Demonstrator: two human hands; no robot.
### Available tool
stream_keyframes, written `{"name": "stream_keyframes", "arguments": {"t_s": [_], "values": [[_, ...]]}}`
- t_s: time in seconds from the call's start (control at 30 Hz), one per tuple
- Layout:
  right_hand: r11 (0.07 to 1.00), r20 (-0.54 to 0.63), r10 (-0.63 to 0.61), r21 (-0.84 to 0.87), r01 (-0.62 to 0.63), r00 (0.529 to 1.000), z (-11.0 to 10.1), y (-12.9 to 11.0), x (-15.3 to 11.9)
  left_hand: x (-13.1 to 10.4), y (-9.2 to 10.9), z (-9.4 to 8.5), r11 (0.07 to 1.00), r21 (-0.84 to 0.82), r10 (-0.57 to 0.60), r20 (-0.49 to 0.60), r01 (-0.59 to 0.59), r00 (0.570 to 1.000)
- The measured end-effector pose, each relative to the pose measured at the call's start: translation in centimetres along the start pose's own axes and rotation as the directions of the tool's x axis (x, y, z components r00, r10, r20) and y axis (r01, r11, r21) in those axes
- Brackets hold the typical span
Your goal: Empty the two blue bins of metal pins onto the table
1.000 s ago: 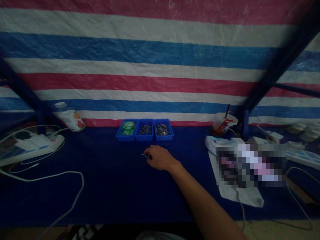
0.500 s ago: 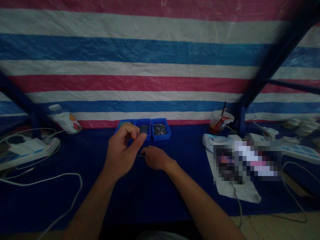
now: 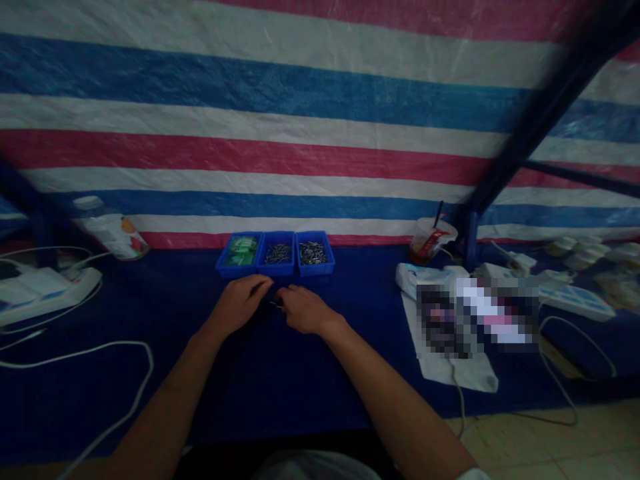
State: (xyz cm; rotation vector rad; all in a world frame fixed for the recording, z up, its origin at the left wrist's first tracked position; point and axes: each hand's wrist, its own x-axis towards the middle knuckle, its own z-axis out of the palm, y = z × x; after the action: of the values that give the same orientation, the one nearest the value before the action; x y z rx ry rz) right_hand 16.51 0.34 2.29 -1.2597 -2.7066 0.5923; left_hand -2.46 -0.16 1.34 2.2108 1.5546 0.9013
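Note:
My right hand [image 3: 309, 311] is low over the blue table, its fingers closed in a pinch. A short, thin, shiny metal piece [image 3: 275, 305] pokes out from its fingertips; its exact kind is too small to tell. Just to the left, my left hand [image 3: 241, 305] has its fingers curled together towards the right hand, with a small gap between the two. Whatever its fingertips may hold is hidden. Behind the hands stand three blue bins: one with green packets [image 3: 243, 249], a middle one with screw-like metal pieces [image 3: 278, 254], and a right one with small metal pieces [image 3: 313, 253].
A clear bottle [image 3: 113, 230] and a white power strip [image 3: 75, 288] with cables are on the left. To the right are a plastic cup with a straw [image 3: 431, 240], a white sheet [image 3: 450, 373] under blurred items, and another power strip [image 3: 580, 298].
My left hand has come down from in front of the bins to the tabletop beside my right hand, uncovering the green packets. My right hand has stayed nearly in place.

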Motion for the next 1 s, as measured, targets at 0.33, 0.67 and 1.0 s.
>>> {"name": "stream_keyframes", "arguments": {"t_s": [0.33, 0.67, 1.0], "values": [[0.996, -0.088, 0.015, 0.088, -0.007, 0.996, 0.7, 0.6, 0.2, -0.6, -0.3, -0.3, 0.995, 0.102, -0.017, 0.239, -0.008, 0.971], [0.999, -0.112, 0.014, 0.041, -0.01, 0.994, 0.9, 0.4, 0.2, -0.7, -0.2, -0.3, 0.998, 0.05, 0.011, 0.271, -0.025, 0.962], [0.998, -0.114, -0.001, 0.063, 0.009, 0.993, 1.0, 0.7, 0.3, -0.5, -0.3, 0.0, 0.996, 0.087, -0.028, 0.256, 0.006, 0.966]]}}
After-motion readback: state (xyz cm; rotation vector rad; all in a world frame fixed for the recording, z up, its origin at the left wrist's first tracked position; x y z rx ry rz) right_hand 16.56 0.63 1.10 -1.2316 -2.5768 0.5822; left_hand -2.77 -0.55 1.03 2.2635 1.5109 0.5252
